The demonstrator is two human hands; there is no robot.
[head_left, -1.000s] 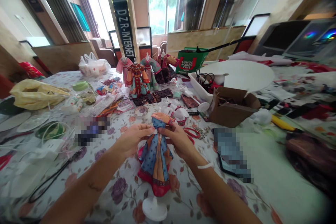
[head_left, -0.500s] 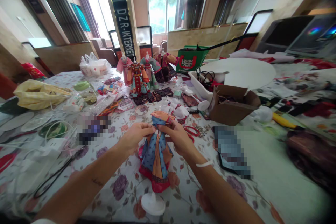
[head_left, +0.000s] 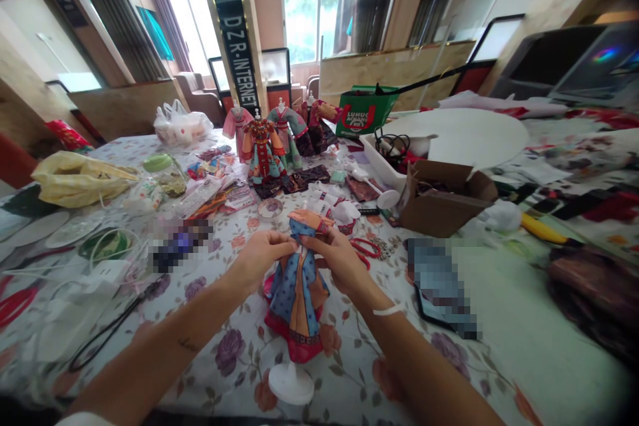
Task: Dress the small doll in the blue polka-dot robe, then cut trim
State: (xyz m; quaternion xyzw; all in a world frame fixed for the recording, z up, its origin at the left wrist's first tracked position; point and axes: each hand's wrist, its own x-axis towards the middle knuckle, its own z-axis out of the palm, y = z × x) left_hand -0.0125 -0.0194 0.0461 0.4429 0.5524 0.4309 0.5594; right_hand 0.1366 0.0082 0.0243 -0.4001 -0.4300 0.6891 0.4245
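Note:
A small doll dress (head_left: 301, 299) in blue, orange and red hangs upright on a mannequin stand, whose round white base (head_left: 291, 383) rests on the flowered tablecloth. Its blue and orange top part (head_left: 305, 221) is raised above the waist. My left hand (head_left: 259, 256) pinches the left edge of this cloth between thumb and fingers. From the other side, my right hand (head_left: 341, 254) grips the same garment, its thumb across the front. The fingertips of both hands nearly meet at the top of the skirt, and the mannequin's upper body is hidden by cloth.
Several dressed mannequins (head_left: 262, 143) stand at the back. To the right are a cardboard box (head_left: 444, 203), a white tray (head_left: 382, 163) and a phone (head_left: 442, 286). Red-handled scissors (head_left: 367, 253) lie near my right hand. Cables and a white adapter (head_left: 107, 273) lie at left.
Both hands keep their hold on the doll dress, with hardly any movement of the fingers. The whole view has shifted very slightly.

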